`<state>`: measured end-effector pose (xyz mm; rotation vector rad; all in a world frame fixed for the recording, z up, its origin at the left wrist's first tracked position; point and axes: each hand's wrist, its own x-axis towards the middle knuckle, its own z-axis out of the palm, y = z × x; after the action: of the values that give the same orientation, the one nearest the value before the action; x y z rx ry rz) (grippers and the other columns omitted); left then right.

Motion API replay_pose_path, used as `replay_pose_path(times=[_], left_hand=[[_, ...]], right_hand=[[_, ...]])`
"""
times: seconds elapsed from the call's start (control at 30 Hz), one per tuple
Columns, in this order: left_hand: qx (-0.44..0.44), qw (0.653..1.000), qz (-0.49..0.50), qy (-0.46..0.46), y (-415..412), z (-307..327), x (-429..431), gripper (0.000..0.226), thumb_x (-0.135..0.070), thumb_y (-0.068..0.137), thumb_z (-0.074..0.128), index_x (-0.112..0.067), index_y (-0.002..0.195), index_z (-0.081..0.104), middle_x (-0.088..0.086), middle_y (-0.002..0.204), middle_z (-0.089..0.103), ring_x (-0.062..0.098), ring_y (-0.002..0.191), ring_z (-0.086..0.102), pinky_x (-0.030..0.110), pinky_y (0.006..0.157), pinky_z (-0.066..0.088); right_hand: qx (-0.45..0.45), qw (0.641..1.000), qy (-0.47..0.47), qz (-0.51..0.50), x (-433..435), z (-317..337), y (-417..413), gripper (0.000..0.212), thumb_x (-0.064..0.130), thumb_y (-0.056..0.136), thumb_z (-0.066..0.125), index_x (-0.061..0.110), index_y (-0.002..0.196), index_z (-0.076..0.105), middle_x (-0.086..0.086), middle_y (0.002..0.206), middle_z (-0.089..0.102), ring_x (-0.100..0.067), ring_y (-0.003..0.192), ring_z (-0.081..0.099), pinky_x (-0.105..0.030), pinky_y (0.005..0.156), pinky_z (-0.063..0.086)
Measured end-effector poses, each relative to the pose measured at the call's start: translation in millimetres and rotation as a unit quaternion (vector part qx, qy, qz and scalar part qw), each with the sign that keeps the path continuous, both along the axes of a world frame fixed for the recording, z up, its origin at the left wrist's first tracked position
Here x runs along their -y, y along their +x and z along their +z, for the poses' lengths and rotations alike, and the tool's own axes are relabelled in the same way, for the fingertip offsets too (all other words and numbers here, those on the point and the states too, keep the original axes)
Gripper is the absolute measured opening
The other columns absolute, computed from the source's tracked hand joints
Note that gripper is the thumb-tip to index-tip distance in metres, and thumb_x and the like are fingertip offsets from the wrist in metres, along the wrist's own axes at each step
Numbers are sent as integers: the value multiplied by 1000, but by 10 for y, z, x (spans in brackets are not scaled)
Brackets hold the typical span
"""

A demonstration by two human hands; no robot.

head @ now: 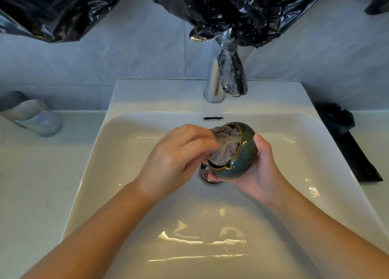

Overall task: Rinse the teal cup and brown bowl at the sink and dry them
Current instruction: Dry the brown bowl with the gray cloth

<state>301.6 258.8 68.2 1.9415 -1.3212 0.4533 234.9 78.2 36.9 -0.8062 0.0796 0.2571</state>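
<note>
Head view showed us the right hand cupped around the underside of the teal cup, holding it tilted above the drain of the white sink, its mouth turned toward the left. We saw the left hand with fingers bunched on a pale grey cloth that was pushed into the cup. The chrome tap stood behind the basin, and we could make out no water running from it. A clear glass sat on the counter to the left, and a dark tray lay on the right. We could not pick out the brown bowl with any certainty.
</note>
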Motion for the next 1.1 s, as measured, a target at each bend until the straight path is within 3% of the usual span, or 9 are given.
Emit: replay_pose_path(times=[0.17, 0.37, 0.53, 0.67, 0.77, 0.83, 0.9, 0.97, 1.1], left_hand=[[65, 986, -89, 123, 125, -58, 27, 27, -10, 92, 60, -9, 119, 67, 5, 129, 63, 21, 118, 59, 38, 89, 48], [105, 979, 26, 175, 97, -42, 194, 31, -32, 98, 44, -14, 107, 67, 0, 103, 69, 25, 82, 57, 35, 67, 40], [-94, 980, 109, 140, -83, -84, 241, 33, -33, 93, 46, -12, 82, 70, 2, 66, 62, 22, 59, 55, 37, 58, 46], [-355, 909, 216, 44, -98, 17, 292, 26, -38, 80, 69, -16, 70, 63, 0, 63, 64, 18, 54, 61, 40, 56, 55], [-214, 954, 208, 8, -121, 60, 271, 16, -29, 81, 70, -17, 82, 60, -7, 84, 60, 12, 72, 58, 34, 66, 51], [-75, 995, 56, 18, -97, 50, 183, 11, -11, 90, 61, -10, 98, 68, 0, 104, 66, 19, 90, 59, 33, 78, 49], [21, 993, -60, 101, -20, 16, 49, 29, -6, 94, 50, -10, 117, 67, 2, 126, 63, 27, 103, 58, 39, 83, 47], [65, 977, -68, 190, 53, 19, -28, 41, -12, 92, 48, -20, 132, 57, -5, 141, 52, 26, 112, 53, 41, 83, 46], [102, 966, -57, 231, 99, 37, 19, 37, -17, 93, 55, -20, 130, 58, 3, 132, 57, 28, 103, 54, 40, 75, 46]], right_hand=[[-5, 1000, 13, 26, -24, -32, -14, 78, 59, 65, 76, 15, 127, 60, -13, 118, 63, -32, 110, 55, -57, 90, 47], [-11, 999, -41, 2, -81, -14, -16, 79, 60, 59, 82, 19, 123, 59, -13, 107, 65, -31, 100, 61, -56, 79, 53], [20, 995, -90, -36, -122, -37, -34, 79, 54, 58, 86, 32, 126, 51, -11, 120, 56, -33, 96, 62, -61, 78, 50], [34, 992, -114, -53, -121, -12, -35, 86, 57, 60, 84, 29, 132, 47, -12, 118, 60, -33, 97, 65, -55, 73, 54], [40, 995, -80, -40, -107, 18, -40, 85, 54, 65, 82, 24, 135, 44, -14, 121, 60, -31, 103, 64, -53, 77, 56], [51, 997, -51, -28, -100, 26, -52, 82, 53, 71, 78, 16, 134, 42, -18, 123, 55, -31, 108, 62, -50, 81, 55], [39, 999, -28, -20, -90, 26, -61, 86, 55, 71, 77, 7, 134, 44, -19, 124, 57, -29, 114, 61, -46, 85, 54], [16, 1000, 7, -5, -78, 10, -62, 85, 57, 67, 78, 6, 131, 53, -18, 126, 62, -31, 116, 62, -49, 87, 54], [13, 999, 27, 17, -93, 1, -54, 72, 56, 66, 78, 14, 122, 63, -16, 122, 65, -35, 112, 62, -57, 89, 50]])
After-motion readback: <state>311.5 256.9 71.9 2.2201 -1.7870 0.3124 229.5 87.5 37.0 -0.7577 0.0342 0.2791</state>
